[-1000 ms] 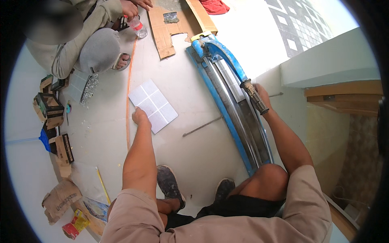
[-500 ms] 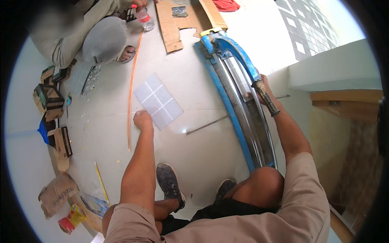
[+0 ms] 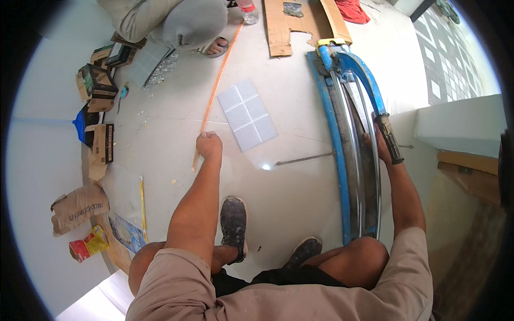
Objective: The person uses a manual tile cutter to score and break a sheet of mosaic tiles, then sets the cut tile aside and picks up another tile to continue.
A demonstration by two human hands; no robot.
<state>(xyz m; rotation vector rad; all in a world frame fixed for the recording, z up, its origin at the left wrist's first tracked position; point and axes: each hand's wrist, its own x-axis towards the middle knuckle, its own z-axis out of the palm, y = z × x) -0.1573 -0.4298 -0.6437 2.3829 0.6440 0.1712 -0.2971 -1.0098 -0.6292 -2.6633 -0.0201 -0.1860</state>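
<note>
My left hand is closed over the lower part of a long, thin orange strip on the floor; its fingertips are hidden underneath. Just right of that hand lies a grey tile with pale lines dividing it into rectangles. On my right, a blue manual tile cutter with two steel rails stretches away from my knee. My right hand is at its right side, partly covered by the dark lever grip. The thumb and fingers close on the near end of a narrow pale tile piece between the rails.
A seated person's knee and sandalled foot are beyond, near a plastic bottle and cut cardboard. Cardboard boxes line the left wall. A thin metal rod juts from the cutter. Red cloth lies far right.
My left hand has moved from beside the tile's near edge onto the orange strip. My right hand stays at the cutter, where less of the pale piece shows. The view has shifted left.
</note>
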